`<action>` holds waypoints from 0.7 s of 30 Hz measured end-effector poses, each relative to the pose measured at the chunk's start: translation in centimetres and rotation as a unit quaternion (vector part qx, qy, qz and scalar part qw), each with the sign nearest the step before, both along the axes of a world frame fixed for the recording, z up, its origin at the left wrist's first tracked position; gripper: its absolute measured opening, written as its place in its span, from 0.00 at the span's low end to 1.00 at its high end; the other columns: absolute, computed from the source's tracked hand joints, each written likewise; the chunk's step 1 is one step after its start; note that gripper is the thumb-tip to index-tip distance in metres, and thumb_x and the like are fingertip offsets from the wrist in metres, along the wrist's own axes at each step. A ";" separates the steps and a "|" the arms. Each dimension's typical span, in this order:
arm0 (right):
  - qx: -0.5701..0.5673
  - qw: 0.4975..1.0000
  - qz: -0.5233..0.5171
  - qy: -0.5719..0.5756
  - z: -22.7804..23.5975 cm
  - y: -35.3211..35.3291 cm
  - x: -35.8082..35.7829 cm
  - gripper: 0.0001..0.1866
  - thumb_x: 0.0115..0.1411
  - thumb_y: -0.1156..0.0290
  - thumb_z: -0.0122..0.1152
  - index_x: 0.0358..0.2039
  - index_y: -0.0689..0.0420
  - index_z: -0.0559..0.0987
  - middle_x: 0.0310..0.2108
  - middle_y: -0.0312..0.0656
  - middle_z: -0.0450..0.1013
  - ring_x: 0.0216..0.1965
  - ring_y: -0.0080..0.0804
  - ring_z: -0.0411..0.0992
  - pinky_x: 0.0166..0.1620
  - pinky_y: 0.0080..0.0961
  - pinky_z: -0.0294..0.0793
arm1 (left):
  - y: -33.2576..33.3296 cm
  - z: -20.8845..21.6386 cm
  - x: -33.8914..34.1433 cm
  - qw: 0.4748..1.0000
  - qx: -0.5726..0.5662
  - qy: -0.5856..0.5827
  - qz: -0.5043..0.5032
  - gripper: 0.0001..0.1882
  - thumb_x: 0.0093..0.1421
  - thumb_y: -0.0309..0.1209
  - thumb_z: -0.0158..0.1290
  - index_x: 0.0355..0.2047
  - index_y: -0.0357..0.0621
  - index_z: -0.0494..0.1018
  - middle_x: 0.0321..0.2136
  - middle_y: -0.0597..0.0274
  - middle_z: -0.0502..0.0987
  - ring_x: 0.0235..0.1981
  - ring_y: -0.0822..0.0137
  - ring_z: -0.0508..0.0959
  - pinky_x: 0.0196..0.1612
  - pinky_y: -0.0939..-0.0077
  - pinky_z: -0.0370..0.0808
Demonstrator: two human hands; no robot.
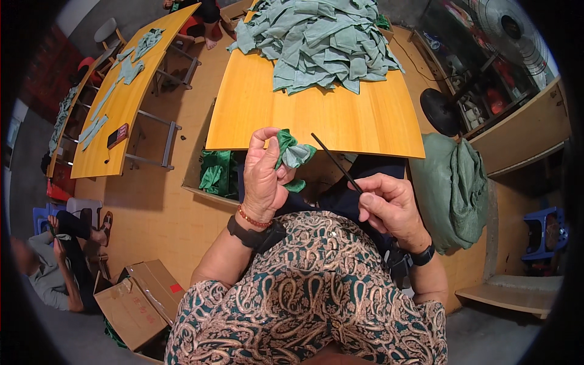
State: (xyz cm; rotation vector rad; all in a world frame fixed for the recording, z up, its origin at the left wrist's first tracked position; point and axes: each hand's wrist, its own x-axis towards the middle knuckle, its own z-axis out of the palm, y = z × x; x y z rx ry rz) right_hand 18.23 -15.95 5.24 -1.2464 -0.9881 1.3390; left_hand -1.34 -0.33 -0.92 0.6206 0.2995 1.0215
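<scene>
In front of my lap, just off the table's near edge, my left hand (266, 173) pinches a small green piece of fabric (286, 148). A paler green inner side shows in its opening, and a loose end hangs below my fingers. My right hand (389, 204) grips a thin black stick (331, 154) between thumb and fingers. The stick slants up and left, its tip near the fabric but apart from it. Beyond both hands, a large heap of pale green cloth pieces (328, 45) covers the far part of the wooden table (316, 115).
A box of green cloth (216, 173) stands under the table's left side. To the right lies a full green sack (447, 188), with a standing fan (508, 27) behind it. At left are another table (125, 94), an open carton (137, 298) and a seated person (52, 261).
</scene>
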 end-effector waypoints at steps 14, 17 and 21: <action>-0.054 0.998 0.038 0.010 -2.2 1.1 -0.2 0.11 0.66 0.75 0.56 0.47 0.62 0.80 0.19 0.33 0.75 0.12 0.11 0.63 0.14 0.10 0.59 | -0.8 0.0 0.6 0.997 -0.003 0.072 -0.019 0.16 0.70 0.40 0.49 0.47 0.40 0.73 0.25 0.69 0.71 0.16 0.82 0.61 0.17 0.88 0.55; -0.050 0.997 0.047 0.031 -1.9 1.5 -0.1 0.10 0.67 0.75 0.56 0.46 0.62 0.80 0.19 0.34 0.74 0.12 0.11 0.63 0.14 0.10 0.59 | -1.0 0.2 0.6 0.996 -0.011 0.086 -0.026 0.17 0.70 0.40 0.49 0.49 0.38 0.73 0.23 0.70 0.69 0.16 0.82 0.60 0.17 0.88 0.54; -0.063 0.993 0.036 0.090 -2.3 1.9 -0.3 0.10 0.67 0.73 0.55 0.45 0.63 0.79 0.20 0.35 0.74 0.11 0.12 0.62 0.13 0.10 0.58 | -1.7 0.2 1.1 0.993 0.000 0.110 -0.035 0.18 0.70 0.40 0.49 0.50 0.37 0.73 0.22 0.71 0.67 0.16 0.83 0.59 0.17 0.89 0.55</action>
